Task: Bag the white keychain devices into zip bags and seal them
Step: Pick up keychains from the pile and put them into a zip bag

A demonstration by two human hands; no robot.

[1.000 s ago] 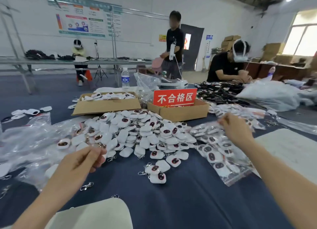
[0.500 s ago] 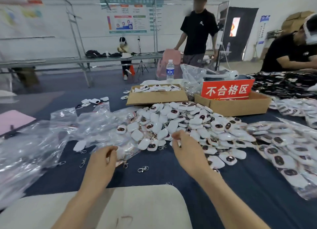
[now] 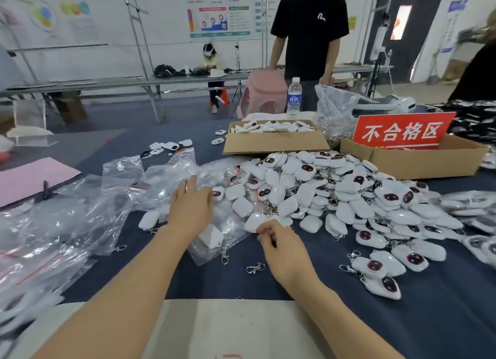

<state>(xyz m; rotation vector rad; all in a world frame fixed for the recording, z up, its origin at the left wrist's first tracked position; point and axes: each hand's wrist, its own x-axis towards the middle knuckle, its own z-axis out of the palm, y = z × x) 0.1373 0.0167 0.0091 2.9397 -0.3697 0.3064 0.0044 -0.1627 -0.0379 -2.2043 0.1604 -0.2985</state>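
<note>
A big heap of white keychain devices (image 3: 335, 195) with dark round faces and metal clasps covers the middle of the dark blue table. Clear zip bags (image 3: 88, 213) with red seal strips lie piled to its left. My left hand (image 3: 192, 208) lies with fingers spread and straight on the bags at the heap's left edge. My right hand (image 3: 281, 247) is at the heap's near edge, its fingers curled and pinching a white device (image 3: 253, 222). One device (image 3: 210, 236) sits inside a bag between my hands.
Two cardboard boxes stand behind the heap: one (image 3: 276, 142) holds white devices, the other (image 3: 418, 157) carries a red sign. A water bottle (image 3: 294, 96) and a standing person (image 3: 308, 36) are beyond. A white board (image 3: 228, 329) lies at the near edge, pink paper (image 3: 32, 177) at far left, filled bags (image 3: 472, 219) right.
The view has swung left and closer. My left hand reached forward from the table edge onto the bags. My right hand drew back to the heap's near edge and pinches a device.
</note>
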